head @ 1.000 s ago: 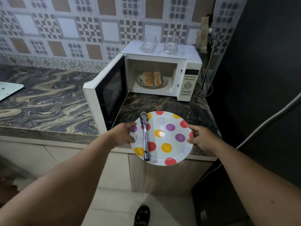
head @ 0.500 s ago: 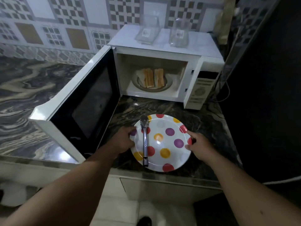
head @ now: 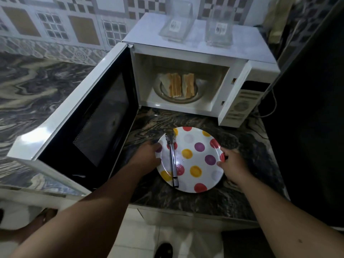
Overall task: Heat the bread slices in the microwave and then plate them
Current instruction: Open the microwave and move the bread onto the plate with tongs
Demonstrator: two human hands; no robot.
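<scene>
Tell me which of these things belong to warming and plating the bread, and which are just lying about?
Part of the job:
- bread slices, in the open microwave
- spotted plate on the counter, held at its rim by left hand and right hand
- metal tongs, lying on the plate

Just lying about:
- two clear containers on top of the microwave

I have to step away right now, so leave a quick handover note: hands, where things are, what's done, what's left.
Left hand grips the left rim of the polka-dot plate; right hand grips the right rim. The plate sits on the counter before the microwave.
Tongs lie on the plate.
Microwave door is open; bread slices are on the turntable inside.
Done: plate and tongs brought over.
Left: lift the slices out, probably with the tongs, plate them, close the door.
</scene>
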